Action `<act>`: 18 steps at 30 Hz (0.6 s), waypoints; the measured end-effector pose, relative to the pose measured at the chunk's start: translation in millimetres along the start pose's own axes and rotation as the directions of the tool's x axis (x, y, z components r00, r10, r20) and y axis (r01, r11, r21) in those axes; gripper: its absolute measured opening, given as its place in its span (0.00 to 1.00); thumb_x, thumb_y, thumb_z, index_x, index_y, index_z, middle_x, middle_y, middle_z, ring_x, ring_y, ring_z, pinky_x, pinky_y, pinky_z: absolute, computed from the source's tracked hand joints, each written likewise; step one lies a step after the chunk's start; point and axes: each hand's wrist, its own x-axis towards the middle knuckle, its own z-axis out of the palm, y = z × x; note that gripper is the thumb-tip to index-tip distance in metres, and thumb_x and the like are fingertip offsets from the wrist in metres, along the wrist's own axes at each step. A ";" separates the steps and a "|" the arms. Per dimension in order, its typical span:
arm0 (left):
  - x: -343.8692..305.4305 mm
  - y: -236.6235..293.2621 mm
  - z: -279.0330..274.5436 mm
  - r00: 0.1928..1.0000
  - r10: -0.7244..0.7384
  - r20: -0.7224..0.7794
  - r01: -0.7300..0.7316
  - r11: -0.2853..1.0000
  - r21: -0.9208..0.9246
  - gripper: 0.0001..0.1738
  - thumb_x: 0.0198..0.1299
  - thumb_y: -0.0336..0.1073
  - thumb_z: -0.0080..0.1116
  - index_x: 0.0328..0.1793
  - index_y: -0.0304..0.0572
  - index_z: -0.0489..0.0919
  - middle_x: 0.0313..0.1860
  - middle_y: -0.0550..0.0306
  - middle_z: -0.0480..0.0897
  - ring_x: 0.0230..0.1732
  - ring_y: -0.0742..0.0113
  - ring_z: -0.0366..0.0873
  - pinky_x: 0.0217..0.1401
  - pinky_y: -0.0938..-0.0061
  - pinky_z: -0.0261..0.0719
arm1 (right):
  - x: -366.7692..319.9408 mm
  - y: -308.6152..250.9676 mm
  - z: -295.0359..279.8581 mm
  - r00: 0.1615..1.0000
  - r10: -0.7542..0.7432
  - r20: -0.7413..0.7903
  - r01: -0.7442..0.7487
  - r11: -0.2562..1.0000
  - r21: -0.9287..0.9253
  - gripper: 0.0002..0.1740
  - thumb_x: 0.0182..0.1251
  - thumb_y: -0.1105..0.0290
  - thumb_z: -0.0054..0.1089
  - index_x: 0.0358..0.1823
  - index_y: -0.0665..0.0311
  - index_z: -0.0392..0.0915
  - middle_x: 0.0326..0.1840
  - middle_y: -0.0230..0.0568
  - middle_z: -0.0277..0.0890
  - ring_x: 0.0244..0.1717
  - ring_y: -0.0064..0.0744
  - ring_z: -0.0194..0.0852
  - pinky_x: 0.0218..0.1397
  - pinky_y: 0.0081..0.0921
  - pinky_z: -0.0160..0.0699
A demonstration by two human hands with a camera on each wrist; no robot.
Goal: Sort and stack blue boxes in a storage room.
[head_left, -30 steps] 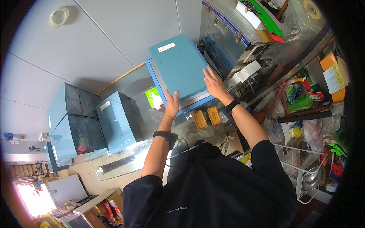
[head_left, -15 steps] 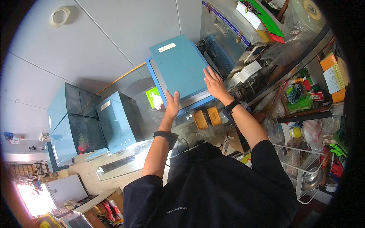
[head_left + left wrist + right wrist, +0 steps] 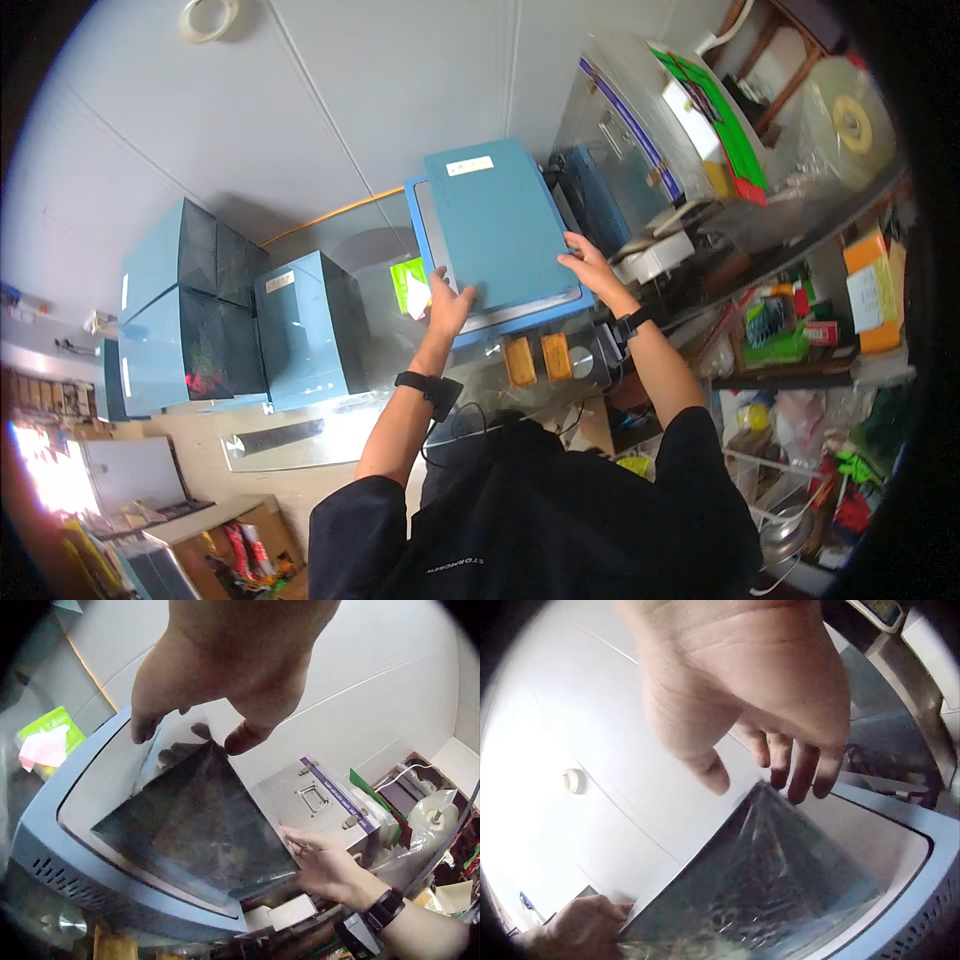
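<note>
A blue-green box [image 3: 505, 230] with a white label lies on the pale top of a blue machine [image 3: 417, 215] with side vents. Clear film with folded creases covers the box's near end [image 3: 202, 817]. My left hand [image 3: 450, 305] grips the box at its near left corner, thumb on one side of the corner and fingers on the other. At the near right corner my right hand [image 3: 597, 275] holds it likewise, thumb toward the top and fingers past the edge, as the right wrist view [image 3: 750, 697] shows. The box's underside is hidden.
Several similar boxes [image 3: 310, 330] stand at the left. A green packet [image 3: 408, 285] lies left of the machine. Two small wooden trays [image 3: 520, 362] sit in front of it. A metal case [image 3: 625, 140] is at the right, near a film roll [image 3: 850, 122]. Cluttered shelves fill the right side.
The head view has shifted, so everything sits lower in it. The box lies slightly nearer the machine's front edge. My right hand's fingers have gone from lying along the edge to gripping the corner.
</note>
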 end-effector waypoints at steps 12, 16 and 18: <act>31.3 7.2 28.0 0.981 0.041 -0.191 -0.024 0.995 0.093 0.39 0.70 0.53 0.44 0.74 0.27 0.51 0.59 0.20 0.71 0.63 0.31 0.70 0.66 0.55 0.66 | 28.1 -0.7 16.4 0.927 0.235 0.291 -0.346 0.833 0.432 0.39 0.73 0.55 0.48 0.78 0.60 0.44 0.79 0.41 0.47 0.78 0.36 0.44 0.76 0.33 0.47; 32.7 10.7 25.4 0.979 0.063 -0.196 -0.047 0.995 0.085 0.38 0.70 0.52 0.45 0.73 0.26 0.54 0.58 0.21 0.73 0.62 0.31 0.71 0.64 0.56 0.68 | 18.6 -20.3 15.5 0.936 0.233 0.263 -0.328 0.850 0.413 0.40 0.73 0.56 0.49 0.79 0.60 0.42 0.79 0.42 0.47 0.78 0.37 0.44 0.76 0.33 0.47; 22.0 20.5 23.1 0.977 0.042 -0.207 -0.023 0.995 0.094 0.37 0.70 0.52 0.45 0.71 0.26 0.56 0.57 0.22 0.74 0.61 0.32 0.72 0.63 0.56 0.69 | 14.0 -27.4 12.4 0.939 0.224 0.262 -0.318 0.856 0.407 0.40 0.72 0.57 0.49 0.79 0.60 0.42 0.79 0.43 0.46 0.78 0.37 0.44 0.76 0.33 0.46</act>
